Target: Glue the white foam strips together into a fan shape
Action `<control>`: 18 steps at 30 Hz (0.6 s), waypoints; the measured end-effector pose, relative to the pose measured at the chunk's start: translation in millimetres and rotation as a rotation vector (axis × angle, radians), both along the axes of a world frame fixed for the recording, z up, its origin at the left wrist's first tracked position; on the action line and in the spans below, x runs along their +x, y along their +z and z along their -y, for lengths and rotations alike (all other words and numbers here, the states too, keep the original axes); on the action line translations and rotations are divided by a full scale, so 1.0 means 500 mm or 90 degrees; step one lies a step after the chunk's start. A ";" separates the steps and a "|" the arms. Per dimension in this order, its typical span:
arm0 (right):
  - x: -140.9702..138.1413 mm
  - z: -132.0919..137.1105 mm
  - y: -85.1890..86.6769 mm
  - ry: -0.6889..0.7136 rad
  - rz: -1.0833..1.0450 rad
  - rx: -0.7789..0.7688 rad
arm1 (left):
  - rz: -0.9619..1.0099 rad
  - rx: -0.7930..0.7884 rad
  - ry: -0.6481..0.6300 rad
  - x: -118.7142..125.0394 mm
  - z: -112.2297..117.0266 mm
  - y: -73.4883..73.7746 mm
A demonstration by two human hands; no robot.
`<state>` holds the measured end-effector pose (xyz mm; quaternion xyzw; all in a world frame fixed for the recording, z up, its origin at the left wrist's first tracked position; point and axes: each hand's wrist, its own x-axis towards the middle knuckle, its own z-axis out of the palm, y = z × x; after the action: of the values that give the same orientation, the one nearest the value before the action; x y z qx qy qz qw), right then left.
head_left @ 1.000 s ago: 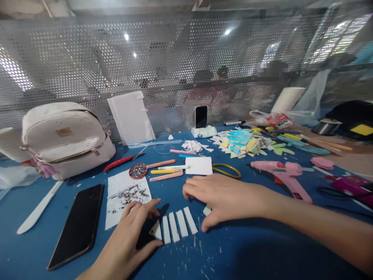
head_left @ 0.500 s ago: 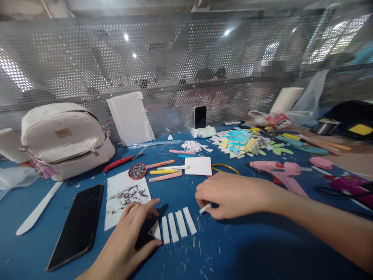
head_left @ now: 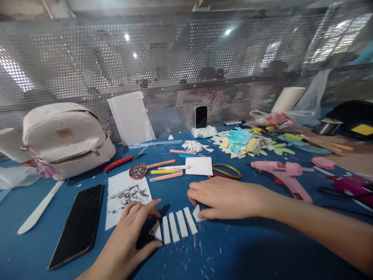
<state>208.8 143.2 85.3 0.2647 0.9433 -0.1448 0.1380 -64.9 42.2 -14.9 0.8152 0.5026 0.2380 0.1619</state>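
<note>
Several white strips (head_left: 181, 224) lie side by side on the blue table, in a row with a small white wedge (head_left: 157, 230) at its left end. My left hand (head_left: 132, 229) rests beside that wedge, thumb and fingers spread apart. At the right end of the row, my right hand (head_left: 221, 197) has its thumb and fingers on a white triangular piece (head_left: 198, 214), low against the table. Its fingertips are partly hidden behind the hand.
A black phone (head_left: 77, 225) and a paper sheet with beads (head_left: 112, 217) lie to the left, below a white backpack (head_left: 65, 144). Markers (head_left: 166, 177), yellow-handled scissors (head_left: 227, 170), a pink glue gun (head_left: 287, 177) and piled coloured pieces (head_left: 241, 142) lie further back.
My right hand has moved left with the white piece, bringing it down next to the last strip. My left hand has stayed in place.
</note>
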 end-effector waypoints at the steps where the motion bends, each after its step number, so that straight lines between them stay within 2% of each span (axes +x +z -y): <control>1: 0.000 0.002 -0.002 0.005 -0.003 0.013 | -0.001 0.002 -0.001 -0.001 -0.001 -0.001; 7: 0.000 0.000 -0.010 0.032 0.017 0.019 | 0.011 0.008 0.004 -0.005 -0.004 -0.006; 18: 0.000 0.006 -0.001 0.031 0.028 0.023 | 0.015 0.013 -0.005 -0.006 0.000 -0.006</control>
<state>208.6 140.0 84.8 0.2475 0.9487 -0.1184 0.1569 -67.8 42.3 -17.8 0.8158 0.4951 0.2523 0.1604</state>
